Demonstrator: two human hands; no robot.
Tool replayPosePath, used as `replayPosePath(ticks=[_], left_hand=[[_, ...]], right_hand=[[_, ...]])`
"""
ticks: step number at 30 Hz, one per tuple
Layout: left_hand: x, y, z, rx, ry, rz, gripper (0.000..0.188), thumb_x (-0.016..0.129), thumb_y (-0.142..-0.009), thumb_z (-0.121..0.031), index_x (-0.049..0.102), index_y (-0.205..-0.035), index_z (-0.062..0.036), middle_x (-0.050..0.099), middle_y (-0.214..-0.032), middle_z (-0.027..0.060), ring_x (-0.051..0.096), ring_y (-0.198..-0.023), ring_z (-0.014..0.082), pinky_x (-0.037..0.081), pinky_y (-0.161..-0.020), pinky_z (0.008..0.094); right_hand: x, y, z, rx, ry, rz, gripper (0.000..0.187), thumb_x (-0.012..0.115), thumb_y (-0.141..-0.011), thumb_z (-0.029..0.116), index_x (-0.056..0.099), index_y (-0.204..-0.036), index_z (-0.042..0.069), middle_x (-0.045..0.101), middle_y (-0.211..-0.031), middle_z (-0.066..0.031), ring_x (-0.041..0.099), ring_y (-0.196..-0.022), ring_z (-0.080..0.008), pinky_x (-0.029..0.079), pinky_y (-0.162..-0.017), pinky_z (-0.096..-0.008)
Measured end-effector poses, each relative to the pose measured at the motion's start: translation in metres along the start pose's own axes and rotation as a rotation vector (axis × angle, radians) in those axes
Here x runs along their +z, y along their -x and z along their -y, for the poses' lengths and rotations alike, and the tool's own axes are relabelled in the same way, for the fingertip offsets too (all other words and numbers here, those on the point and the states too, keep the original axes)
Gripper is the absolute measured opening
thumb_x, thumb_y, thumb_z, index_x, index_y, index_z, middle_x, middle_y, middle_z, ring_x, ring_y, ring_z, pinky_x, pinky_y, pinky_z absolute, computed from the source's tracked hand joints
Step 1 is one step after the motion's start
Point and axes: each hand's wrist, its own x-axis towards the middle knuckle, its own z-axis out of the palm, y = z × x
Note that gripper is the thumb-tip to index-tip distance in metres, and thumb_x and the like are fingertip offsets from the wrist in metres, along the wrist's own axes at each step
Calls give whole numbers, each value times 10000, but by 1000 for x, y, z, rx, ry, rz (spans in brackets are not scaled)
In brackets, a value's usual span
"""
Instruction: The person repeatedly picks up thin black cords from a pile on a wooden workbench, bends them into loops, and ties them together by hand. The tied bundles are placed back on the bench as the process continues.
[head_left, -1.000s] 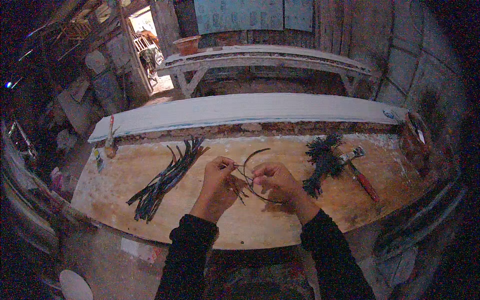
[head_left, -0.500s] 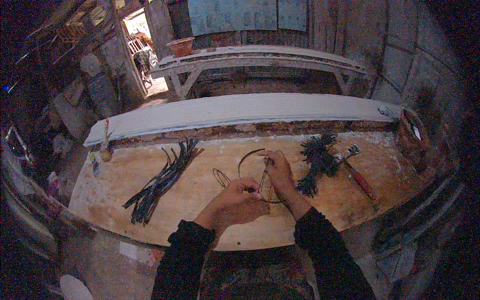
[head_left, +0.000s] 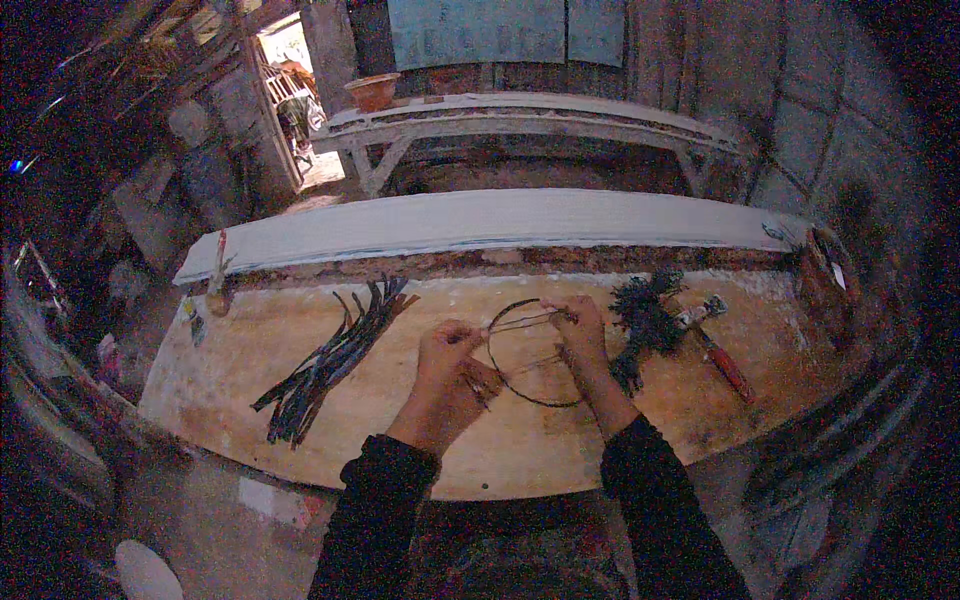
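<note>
A thin dark hoop (head_left: 491,352) stands between my hands over the wooden board. My right hand (head_left: 586,345) pinches the hoop's far right side together with a thin cord (head_left: 522,322). That cord runs taut across the hoop to my left hand (head_left: 450,375), whose fingers are closed on it. A second, fainter line of cord crosses lower down between the hands. To the left lies a bundle of long dark flat strips (head_left: 330,362). Right of my right hand sits a bunch of dark knotted, frayed strips (head_left: 647,315), beside a red-handled tool (head_left: 727,370) with a pale metal head.
The wooden board (head_left: 520,450) has a raised whitish plank (head_left: 480,222) along its far side. A brush-like thing (head_left: 219,275) stands at the far left, and a brown basket-like container (head_left: 825,265) at the right. Behind are a long bench (head_left: 540,125) and an orange bowl (head_left: 372,93).
My hands have moved apart, the left one leftward, drawing the cord taut. The hoop now shows as a rounder, more open ring. The small cord loop left of my hand no longer shows.
</note>
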Motion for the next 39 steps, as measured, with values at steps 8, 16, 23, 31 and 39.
replayPosePath(ticks=[8, 16, 23, 31, 39], left_hand=[[-35, -40, 9, 374, -127, -378, 104, 637, -794, -73, 533, -793, -66, 457, -687, 29, 429, -387, 124, 343, -338, 282], [-8, -11, 5, 235, -50, -285, 126, 650, -779, -51, 525, -765, -44, 486, -685, 32, 476, -430, 122, 354, -341, 265], [-23, -22, 26, 478, -326, -102, 93, 609, -813, -50, 518, -825, -34, 511, -666, 61, 492, -411, 133, 394, -353, 269], [-18, -7, 34, -120, 151, 408, 139, 621, -834, -150, 521, -900, -79, 533, -729, 36, 546, -532, 125, 414, -431, 265], [-19, -13, 63, -30, -191, 664, 118, 626, -837, -175, 553, -859, -86, 524, -850, -23, 516, -809, 82, 441, -625, 249]], right_hand=[[14, 46, 57, 228, -271, 766, 213, 651, -800, 180, 643, -973, 56, 507, -1029, -35, 515, -938, -156, 475, -729, -302], [20, 40, 15, -450, -190, 780, 188, 672, -776, 140, 638, -929, 36, 572, -954, -40, 546, -893, -141, 478, -669, -275], [20, 39, 45, 184, -163, 575, 79, 672, -746, 79, 610, -778, 42, 569, -802, -7, 537, -748, -101, 439, -627, -255], [23, 16, 3, -88, 47, 196, 151, 630, -774, 96, 505, -707, 47, 487, -705, 9, 451, -637, -90, 367, -558, -263], [20, -4, -21, -1, 81, 41, 58, 615, -781, 40, 560, -792, 50, 488, -698, 3, 460, -662, -104, 389, -572, -268]])
